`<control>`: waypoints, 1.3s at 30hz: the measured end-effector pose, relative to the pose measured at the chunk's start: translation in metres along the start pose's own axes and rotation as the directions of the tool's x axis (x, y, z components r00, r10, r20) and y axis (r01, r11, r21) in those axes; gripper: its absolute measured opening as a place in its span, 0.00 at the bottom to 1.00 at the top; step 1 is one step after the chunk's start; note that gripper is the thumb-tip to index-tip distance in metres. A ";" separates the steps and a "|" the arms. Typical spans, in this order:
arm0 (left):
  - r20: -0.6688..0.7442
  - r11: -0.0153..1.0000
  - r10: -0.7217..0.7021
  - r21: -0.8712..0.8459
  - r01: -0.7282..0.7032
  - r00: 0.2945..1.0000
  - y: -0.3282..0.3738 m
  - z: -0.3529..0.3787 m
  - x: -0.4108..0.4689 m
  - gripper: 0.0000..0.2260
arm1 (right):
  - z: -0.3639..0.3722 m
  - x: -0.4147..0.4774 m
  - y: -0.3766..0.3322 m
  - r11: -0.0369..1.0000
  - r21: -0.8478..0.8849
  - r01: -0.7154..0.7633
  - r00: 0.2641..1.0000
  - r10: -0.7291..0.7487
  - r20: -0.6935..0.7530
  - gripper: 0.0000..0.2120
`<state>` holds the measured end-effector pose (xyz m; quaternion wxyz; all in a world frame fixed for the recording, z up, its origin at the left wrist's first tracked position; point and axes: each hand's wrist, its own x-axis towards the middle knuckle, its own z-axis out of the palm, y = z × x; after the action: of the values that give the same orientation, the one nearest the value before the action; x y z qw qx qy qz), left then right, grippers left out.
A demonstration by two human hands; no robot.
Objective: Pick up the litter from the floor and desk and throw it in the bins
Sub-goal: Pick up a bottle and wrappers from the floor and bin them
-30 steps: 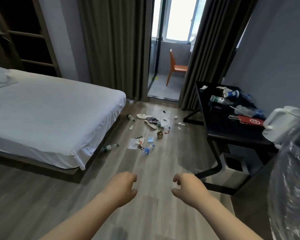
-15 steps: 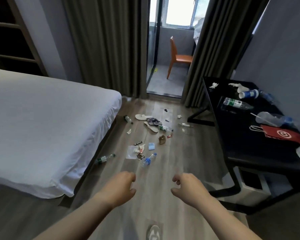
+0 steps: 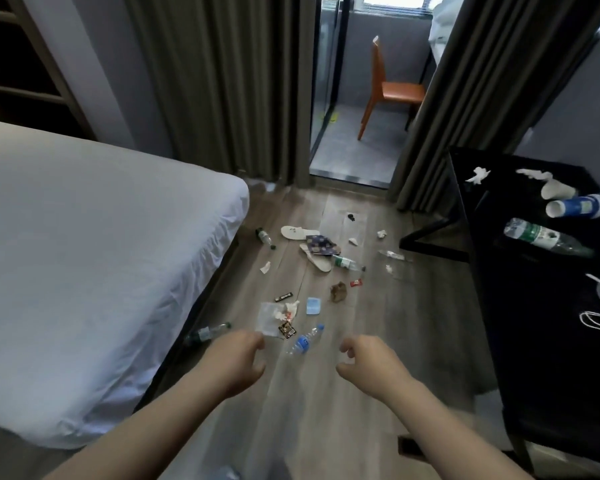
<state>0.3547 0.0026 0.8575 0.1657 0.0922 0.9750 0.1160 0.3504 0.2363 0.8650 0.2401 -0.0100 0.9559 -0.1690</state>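
Hands: the left hand [image 3: 238, 362] and right hand [image 3: 371, 363] are held forward above the floor. The fingers are loosely curled and neither hand holds anything.
Nearest litter: a clear plastic bottle with blue label and blue cap [image 3: 303, 341] lies on its side on the grey wood-plank floor [image 3: 378, 323], just beyond the hands and between them.
Handling (judged): it is probably empty and light. The thin smooth wall will dent if squeezed, and the bottle may roll if nudged. Grip across the labelled body.
Other floor litter: a clear green-labelled bottle [image 3: 207, 332] lies close against the bed base. A crumpled clear wrapper with white tissue [image 3: 274, 315] and a pale blue square packet [image 3: 313, 305] lie further on. Both look soft and light; pinch them from above.
Desk litter: a second green-labelled bottle [image 3: 541, 237] and a blue-and-white paper cup [image 3: 575, 206] lie on their sides.
Edges: the white-sheeted bed [image 3: 101, 254] is on the left and the black desk [image 3: 534, 323] on the right.
Room: an open strip of floor runs between them, wide enough for both arms.
Bins: none can be identified.
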 end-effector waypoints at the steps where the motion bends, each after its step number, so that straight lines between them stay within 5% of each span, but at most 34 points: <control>1: 0.014 1.000 -0.002 0.003 0.002 1.000 -0.004 -0.003 0.016 0.13 | -0.005 0.015 -0.001 1.000 0.006 -0.003 1.000 0.003 0.001 0.20; 20: 0.240 0.997 0.059 0.029 -0.068 0.969 -0.138 0.045 0.393 0.14 | 0.039 0.358 -0.006 0.937 0.202 -0.285 0.958 0.283 0.040 0.18; 27: 0.256 0.998 0.053 0.007 -0.056 0.965 -0.165 0.182 0.482 0.16 | 0.148 0.463 0.059 0.863 0.293 -0.411 0.910 0.409 0.071 0.22; 34: 0.328 0.995 0.053 0.058 -0.077 0.943 -0.221 0.371 0.559 0.15 | 0.315 0.581 0.149 0.842 0.185 -0.506 0.862 0.501 0.077 0.28; 39: 0.299 0.978 0.132 0.114 -0.172 0.945 -0.268 0.492 0.614 0.14 | 0.429 0.669 0.191 0.929 0.070 -0.365 0.931 0.362 0.048 0.23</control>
<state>-0.0840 -0.0232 0.1519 0.2905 0.1946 0.9358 0.0458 -0.0308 0.2123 0.1426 0.2838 0.1733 0.9297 -0.1583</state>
